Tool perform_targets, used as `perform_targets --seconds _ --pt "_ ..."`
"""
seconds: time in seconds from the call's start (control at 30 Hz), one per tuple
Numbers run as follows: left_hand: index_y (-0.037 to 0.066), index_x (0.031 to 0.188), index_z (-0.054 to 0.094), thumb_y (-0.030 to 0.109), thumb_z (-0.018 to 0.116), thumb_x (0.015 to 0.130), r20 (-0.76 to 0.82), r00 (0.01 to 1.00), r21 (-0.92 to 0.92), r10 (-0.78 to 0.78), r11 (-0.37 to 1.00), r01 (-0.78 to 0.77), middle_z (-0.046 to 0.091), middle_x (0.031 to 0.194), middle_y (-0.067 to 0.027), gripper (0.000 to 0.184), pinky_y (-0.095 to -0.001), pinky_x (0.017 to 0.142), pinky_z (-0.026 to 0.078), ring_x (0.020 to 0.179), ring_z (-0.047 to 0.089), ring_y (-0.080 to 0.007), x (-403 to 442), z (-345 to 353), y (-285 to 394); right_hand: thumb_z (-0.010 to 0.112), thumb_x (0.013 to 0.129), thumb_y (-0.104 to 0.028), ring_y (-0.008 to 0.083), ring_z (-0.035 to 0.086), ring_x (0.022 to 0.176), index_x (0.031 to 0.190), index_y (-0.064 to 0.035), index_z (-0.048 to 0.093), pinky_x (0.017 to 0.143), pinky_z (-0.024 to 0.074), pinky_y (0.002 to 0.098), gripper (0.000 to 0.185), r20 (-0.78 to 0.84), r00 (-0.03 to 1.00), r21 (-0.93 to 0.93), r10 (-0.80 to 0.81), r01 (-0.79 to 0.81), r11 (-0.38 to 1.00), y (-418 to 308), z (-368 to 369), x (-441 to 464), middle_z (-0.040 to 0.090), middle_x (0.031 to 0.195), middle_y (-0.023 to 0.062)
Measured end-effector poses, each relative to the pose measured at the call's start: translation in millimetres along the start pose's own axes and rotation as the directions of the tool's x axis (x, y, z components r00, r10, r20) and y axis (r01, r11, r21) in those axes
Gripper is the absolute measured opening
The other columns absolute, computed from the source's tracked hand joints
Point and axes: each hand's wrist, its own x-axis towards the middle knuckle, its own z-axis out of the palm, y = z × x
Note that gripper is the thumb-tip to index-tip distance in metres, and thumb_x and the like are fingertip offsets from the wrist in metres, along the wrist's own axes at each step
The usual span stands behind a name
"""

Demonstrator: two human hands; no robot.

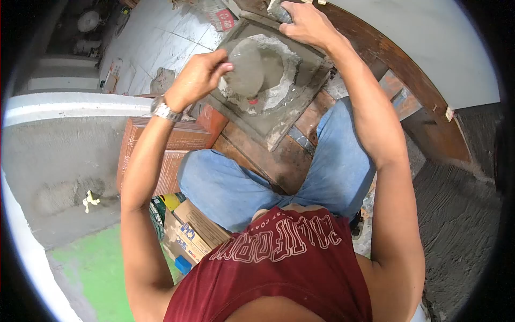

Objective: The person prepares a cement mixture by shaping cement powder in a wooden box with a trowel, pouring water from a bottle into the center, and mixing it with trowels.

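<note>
My left hand (201, 75) is closed on the edge of a translucent plastic bottle (247, 67), which looks cut open and has a red cap at its lower end. The bottle is tilted over a ring of pale cement powder (284, 80) with wet grey mix in its middle. That ring lies on a square mortar board (268, 126) smeared with grey cement. Beyond the board's far edge, my right hand (308, 24) has its fingers closed around a grey, cement-coated piece (277, 11), too cut off by the frame to name.
Wooden planks (268, 155) lie under the board, before my bent knees. To the left stand reddish-brown stacked panels (161, 139) and a cardboard box (198, 225). A tap (90, 201) juts from the grey wall. A curved wooden edge (397, 53) runs along the right.
</note>
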Motion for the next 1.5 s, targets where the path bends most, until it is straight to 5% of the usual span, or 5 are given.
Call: perform_targets --seconds 0.1,0.23,0.57,1.07,1.5 --pt "0.002 0.092 0.054 0.023 0.061 0.096 0.067 0.996 0.006 0.064 0.998 -0.064 0.060 0.077 -0.0225 0.023 -0.0486 0.066 0.046 0.073 0.058 -0.0443 30 28 5 0.063 0.076 -0.023 0.0440 0.065 0.093 0.103 -0.0010 0.059 0.082 0.0523 0.0511 0.034 0.122 0.992 -0.079 0.041 -0.032 0.996 -19 -23 2 0.067 0.093 0.0275" --pt "0.002 0.094 0.055 0.020 0.058 0.096 0.129 0.981 0.061 0.147 0.986 -0.156 0.061 0.081 -0.0243 0.019 -0.0547 0.069 0.044 0.082 0.059 -0.0467 66 57 7 0.062 0.076 -0.021 0.0455 0.065 0.089 0.099 -0.0004 0.060 0.079 0.0527 0.0512 0.030 0.073 0.997 -0.083 0.033 -0.027 0.996 -24 -28 -2 0.066 0.089 0.0277" --pt "0.000 0.093 0.054 0.017 0.055 0.098 0.270 0.922 0.085 0.278 0.947 -0.310 0.062 0.079 -0.0251 0.017 -0.0538 0.070 0.045 0.080 0.059 -0.0471 118 92 -7 0.061 0.077 -0.019 0.0452 0.065 0.088 0.098 0.0001 0.060 0.077 0.0527 0.0515 0.029 0.084 0.993 -0.072 0.078 -0.072 0.995 -23 -34 -5 0.066 0.088 0.0274" --pt "0.001 0.098 0.063 0.014 0.055 0.090 0.445 0.876 0.126 0.188 0.955 -0.269 0.067 0.089 -0.0243 0.017 -0.0518 0.076 0.048 0.087 0.063 -0.0440 137 99 7 0.060 0.075 -0.018 0.0451 0.066 0.089 0.097 0.0006 0.062 0.076 0.0535 0.0517 0.029 0.109 0.987 -0.057 0.115 -0.109 0.992 -15 -29 -3 0.067 0.090 0.0279" --pt "0.002 0.095 0.063 0.018 0.055 0.090 0.372 0.860 0.036 0.350 0.920 -0.390 0.067 0.089 -0.0228 0.018 -0.0512 0.077 0.048 0.089 0.063 -0.0428 154 127 -20 0.060 0.075 -0.016 0.0430 0.066 0.093 0.102 0.0002 0.063 0.079 0.0543 0.0490 0.031 0.170 0.972 -0.097 0.160 -0.145 0.985 -21 -32 -1 0.068 0.096 0.0269"
